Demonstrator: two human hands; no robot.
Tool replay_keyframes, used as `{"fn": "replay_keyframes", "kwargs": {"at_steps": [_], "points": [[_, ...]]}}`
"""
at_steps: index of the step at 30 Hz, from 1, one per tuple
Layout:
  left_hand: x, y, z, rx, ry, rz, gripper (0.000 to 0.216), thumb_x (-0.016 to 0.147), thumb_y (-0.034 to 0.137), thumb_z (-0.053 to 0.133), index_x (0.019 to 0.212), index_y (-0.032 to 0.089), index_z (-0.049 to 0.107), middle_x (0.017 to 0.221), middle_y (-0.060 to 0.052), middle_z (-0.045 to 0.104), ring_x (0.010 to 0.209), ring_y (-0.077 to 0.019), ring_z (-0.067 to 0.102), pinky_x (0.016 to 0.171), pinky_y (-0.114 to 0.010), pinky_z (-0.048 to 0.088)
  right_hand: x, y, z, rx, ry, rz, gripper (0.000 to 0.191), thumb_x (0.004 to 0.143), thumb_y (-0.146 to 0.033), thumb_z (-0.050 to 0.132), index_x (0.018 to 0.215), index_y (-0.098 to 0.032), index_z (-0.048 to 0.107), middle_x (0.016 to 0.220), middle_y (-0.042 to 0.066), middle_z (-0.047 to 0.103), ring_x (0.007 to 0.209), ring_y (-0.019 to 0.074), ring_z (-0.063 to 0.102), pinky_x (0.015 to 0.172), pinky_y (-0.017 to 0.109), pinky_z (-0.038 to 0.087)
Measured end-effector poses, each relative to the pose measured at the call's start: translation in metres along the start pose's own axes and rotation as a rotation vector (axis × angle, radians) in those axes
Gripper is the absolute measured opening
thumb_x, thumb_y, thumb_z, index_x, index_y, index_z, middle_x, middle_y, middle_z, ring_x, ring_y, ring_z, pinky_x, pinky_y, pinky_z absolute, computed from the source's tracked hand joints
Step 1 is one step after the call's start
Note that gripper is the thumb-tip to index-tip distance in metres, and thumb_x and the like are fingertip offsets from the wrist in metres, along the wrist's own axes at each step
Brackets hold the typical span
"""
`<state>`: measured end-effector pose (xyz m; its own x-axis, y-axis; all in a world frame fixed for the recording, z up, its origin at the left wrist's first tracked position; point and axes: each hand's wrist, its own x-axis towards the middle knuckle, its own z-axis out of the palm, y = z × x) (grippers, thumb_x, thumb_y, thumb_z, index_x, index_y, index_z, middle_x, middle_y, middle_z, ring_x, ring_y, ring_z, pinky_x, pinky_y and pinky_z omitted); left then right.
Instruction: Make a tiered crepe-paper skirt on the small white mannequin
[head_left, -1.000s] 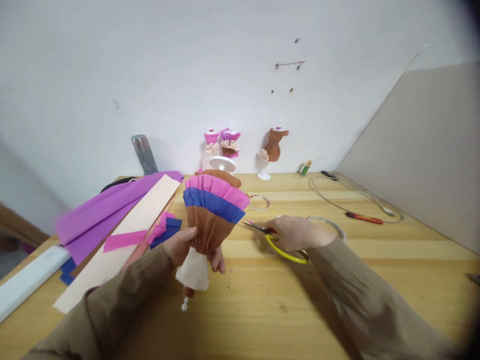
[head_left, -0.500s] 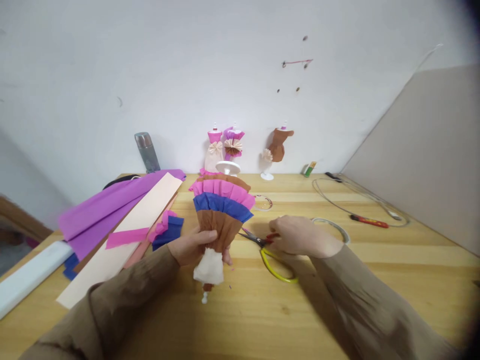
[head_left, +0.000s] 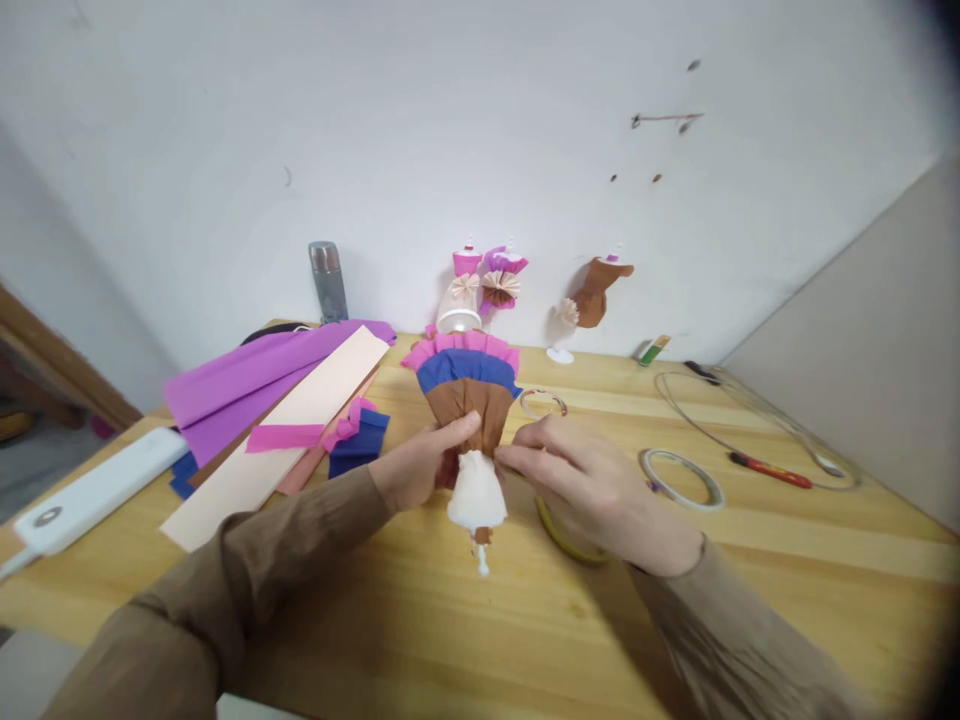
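A small dress form in a ruffled crepe-paper dress [head_left: 469,400] hangs upside down in front of me, its skirt banded pink, blue and brown. The white bodice [head_left: 476,492] and white neck knob point toward me. My left hand [head_left: 420,462] is wrapped around the brown part near the waist, thumb on top. At the waist's right side, my right hand [head_left: 589,490] has its fingertips pinched against the dress; whatever lies between them is hidden. Beneath that hand lie scissors, of which a yellow handle [head_left: 564,535] shows on the table.
Crepe-paper sheets, purple [head_left: 247,390] and cream [head_left: 300,420], lie left beside blue pieces [head_left: 360,445] and a white power strip [head_left: 105,490]. Tape rolls [head_left: 720,490], a cable and a red-handled tool [head_left: 772,470] are right. Dressed forms [head_left: 592,300] and a flask [head_left: 328,285] stand behind.
My right hand has left the scissors and moved to the dress's waist. The dress has turned more upright, and my left hand has shifted on it. The camera view has swung left.
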<state>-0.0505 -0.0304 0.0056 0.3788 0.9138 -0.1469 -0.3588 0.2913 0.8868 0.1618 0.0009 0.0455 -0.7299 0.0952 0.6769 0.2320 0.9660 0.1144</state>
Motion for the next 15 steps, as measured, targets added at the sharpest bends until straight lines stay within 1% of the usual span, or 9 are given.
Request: {"fn": "replay_keyframes", "kwargs": {"at_steps": [2,4,5,6,7,8,10,12,15], "points": [[-0.002,0.001,0.0,0.046,0.033,0.023,0.067,0.068,0.07,0.079,0.1,0.013,0.067,0.079,-0.009,0.072,0.07,-0.0208,0.069,0.065,-0.032,0.054,-0.001,0.009,-0.001,0.002,0.143,0.159,0.019,0.093,-0.01,0.053,0.105,-0.021,0.063,0.088,0.006,0.066,0.079,0.0181,0.062,0.07,0.031,0.051],[-0.005,0.002,-0.001,0.12,0.033,0.048,0.069,0.059,0.068,0.085,0.096,0.012,0.066,0.078,-0.008,0.072,0.068,-0.0195,0.068,0.062,-0.03,0.052,-0.003,0.021,-0.005,0.009,0.158,0.437,0.007,0.093,-0.019,0.055,0.09,-0.021,0.062,0.081,0.005,0.065,0.073,0.0178,0.062,0.068,0.032,0.049],[-0.006,0.002,-0.002,0.158,0.019,0.06,0.07,0.056,0.066,0.087,0.094,0.012,0.067,0.077,-0.008,0.071,0.067,-0.0186,0.067,0.061,-0.028,0.051,-0.005,0.027,-0.007,0.011,0.07,0.584,0.01,0.093,-0.024,0.055,0.085,-0.021,0.06,0.077,0.005,0.065,0.069,0.0175,0.062,0.065,0.032,0.048],[-0.006,0.003,-0.002,0.19,0.002,0.071,0.069,0.055,0.065,0.089,0.092,0.011,0.067,0.076,-0.007,0.071,0.065,-0.0174,0.066,0.06,-0.027,0.05,-0.008,0.033,-0.008,0.018,-0.081,0.708,0.015,0.092,-0.029,0.056,0.08,-0.021,0.059,0.075,0.005,0.065,0.066,0.0174,0.061,0.064,0.032,0.047],[-0.007,0.003,-0.002,0.213,-0.019,0.082,0.068,0.054,0.065,0.089,0.09,0.011,0.068,0.075,-0.007,0.07,0.065,-0.0163,0.066,0.059,-0.026,0.049,-0.012,0.038,-0.008,0.027,-0.292,0.789,0.015,0.09,-0.031,0.058,0.079,-0.021,0.06,0.074,0.005,0.067,0.066,0.0181,0.062,0.062,0.032,0.046],[-0.007,0.004,-0.003,0.227,-0.04,0.092,0.067,0.054,0.065,0.089,0.087,0.01,0.068,0.075,-0.007,0.07,0.064,-0.0153,0.065,0.059,-0.025,0.049,-0.016,0.042,-0.006,0.024,-0.504,0.839,0.011,0.087,-0.03,0.06,0.082,-0.02,0.062,0.076,0.006,0.069,0.067,0.0191,0.063,0.061,0.032,0.044],[-0.007,0.005,-0.003,0.243,-0.08,0.115,0.064,0.056,0.065,0.088,0.082,0.01,0.069,0.074,-0.007,0.069,0.063,-0.0138,0.063,0.058,-0.024,0.048,-0.023,0.045,0.001,0.02,-0.801,0.885,0.008,0.078,-0.024,0.064,0.086,-0.022,0.066,0.078,0.006,0.071,0.065,0.02,0.064,0.057,0.031,0.041],[-0.006,0.005,-0.004,0.245,-0.1,0.14,0.062,0.058,0.064,0.088,0.081,0.009,0.069,0.074,-0.007,0.069,0.063,-0.0137,0.063,0.057,-0.024,0.048,-0.026,0.044,0.009,0.005,-0.894,0.855,0.006,0.073,-0.019,0.066,0.077,-0.024,0.066,0.078,0.006,0.073,0.067,0.0219,0.065,0.055,0.031,0.038],[-0.004,0.005,-0.005,0.249,-0.104,0.162,0.059,0.061,0.06,0.088,0.087,0.01,0.069,0.074,-0.007,0.069,0.065,-0.0148,0.063,0.058,-0.025,0.049,-0.022,0.04,0.013,-0.062,-0.898,0.836,0.008,0.074,-0.017,0.063,0.069,-0.024,0.063,0.077,0.008,0.072,0.068,0.0246,0.065,0.055,0.033,0.035]]}}
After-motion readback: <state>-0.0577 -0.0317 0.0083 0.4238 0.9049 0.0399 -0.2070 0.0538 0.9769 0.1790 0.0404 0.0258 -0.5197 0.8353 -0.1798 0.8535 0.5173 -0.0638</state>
